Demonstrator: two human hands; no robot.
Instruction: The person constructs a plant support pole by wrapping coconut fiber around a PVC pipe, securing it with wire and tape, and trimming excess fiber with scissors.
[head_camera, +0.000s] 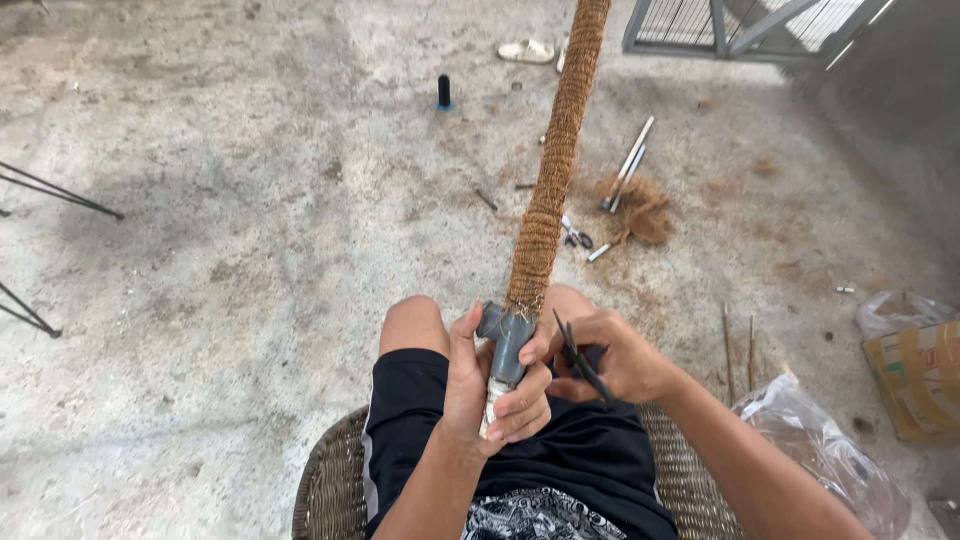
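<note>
Seated on a woven wicker chair (325, 480), black shorts (560, 460), bare knees forward, over a stained concrete floor (250, 250).

Left hand (485, 385): closed around the lower end of a long pole (555, 160), fingers wrapped over a white section just below a grey plastic pipe fitting (505, 335). Thumb up along the fitting's left side.

Right hand (610, 355): closed on a pair of dark scissors (580, 360), blades angled up and left toward the fitting. Fingertips touching the fitting's right side.

Pole: wrapped in brown coconut fibre from just above the fitting upward, rising away from the lap and out of view at the top edge. Thin thread visible at the lower edge of the wrap, just above the fitting.

On the floor, right of the pole: a loose clump of brown fibre (640, 210), with pale pipe offcuts (627, 160) lying across it and a second pair of scissors (576, 236) just beside the pole. Further off, a black thread spool (444, 91) standing upright and a pale sandal (526, 50) near the top edge. A metal grate (740, 25) at upper right.

At lower right: a clear plastic bag (830, 460) beside the chair, and a cardboard box (920, 375) with another bag behind it. Thin sticks (728, 345) lying between chair and box. Dark metal legs (60, 192) at far left.
</note>
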